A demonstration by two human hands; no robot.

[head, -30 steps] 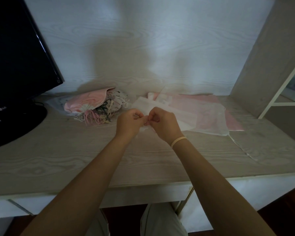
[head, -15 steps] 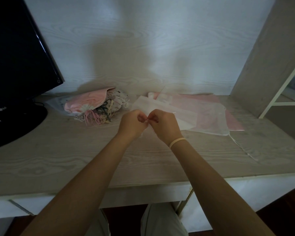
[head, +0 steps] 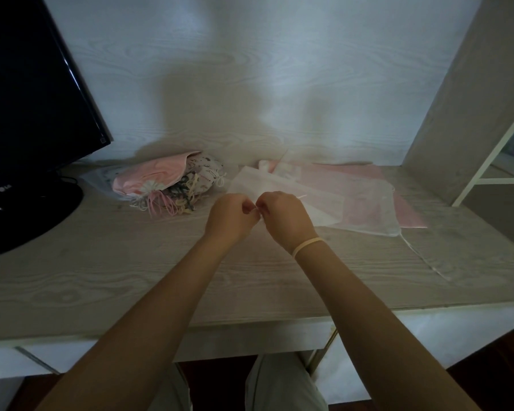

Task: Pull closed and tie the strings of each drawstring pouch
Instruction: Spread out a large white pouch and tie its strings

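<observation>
A white translucent drawstring pouch (head: 318, 203) lies flat on the desk in the middle. At its near left corner my left hand (head: 229, 216) and my right hand (head: 285, 216) meet, fingers curled, each pinching a thin white string of the pouch. The strings are almost hidden between my fingertips. Under it to the right lie a larger sheer pouch (head: 371, 209) and a pink one (head: 407, 215). A heap of gathered pouches (head: 169, 185), pink and patterned, with bunched strings, sits to the left.
A black monitor (head: 33, 99) on a round stand (head: 21, 215) fills the left. A shelf side panel (head: 463, 99) rises at the right. A loose white string (head: 425, 256) trails across the wooden desk (head: 101, 277) toward the front right.
My two hands have stayed together at the pouch's corner; the fingers have shifted slightly around the strings and the hands have drifted a little toward me.
</observation>
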